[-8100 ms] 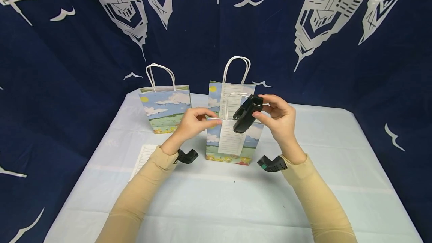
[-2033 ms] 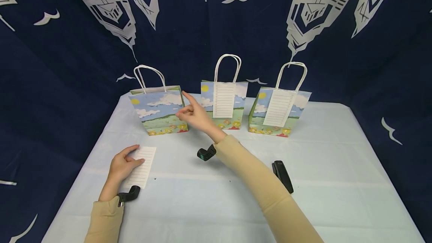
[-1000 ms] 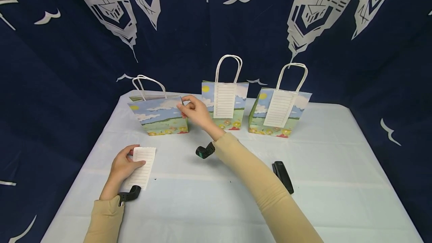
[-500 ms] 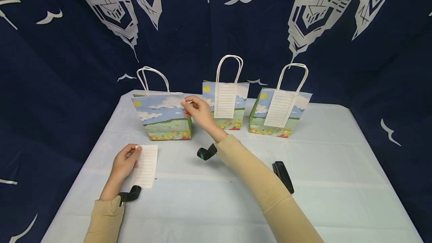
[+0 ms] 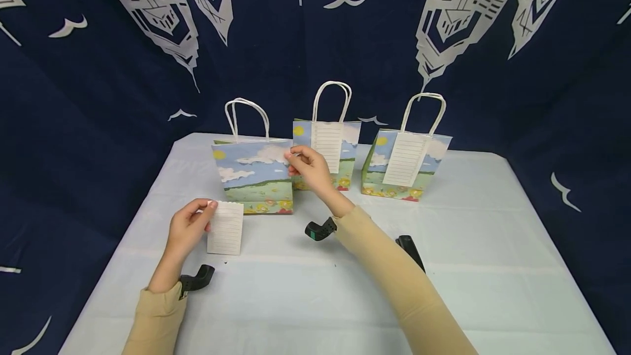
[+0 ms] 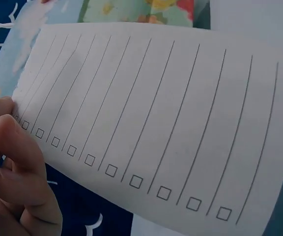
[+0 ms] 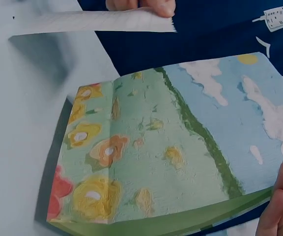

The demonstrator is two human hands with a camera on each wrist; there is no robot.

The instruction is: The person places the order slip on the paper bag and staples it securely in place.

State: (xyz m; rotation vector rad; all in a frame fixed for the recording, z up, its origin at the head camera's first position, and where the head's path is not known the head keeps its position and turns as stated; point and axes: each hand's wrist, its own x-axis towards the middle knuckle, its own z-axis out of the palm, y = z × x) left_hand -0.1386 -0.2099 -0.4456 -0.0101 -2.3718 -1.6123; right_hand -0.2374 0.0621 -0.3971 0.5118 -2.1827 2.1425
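In the head view my left hand pinches the top left corner of a lined paper sheet, lifted off the table. Small checkboxes run along one edge of that sheet in the left wrist view. My right hand pinches the upper right edge of the left paper gift bag, which stands upright with white handles. Clouds, a meadow and flowers are printed on this bag, seen close in the right wrist view. No sheet shows on its front.
Behind my right hand stands a middle gift bag, and farther right a third bag; each carries a lined sheet on its front. A black stapler lies on the white table, partly covered by my right forearm.
The stapler, earlier in my right hand, now lies on the table. Three bags stand apart. Lately my right hand has pulled the left bag rightward and nearer, while my left hand has raised the sheet.
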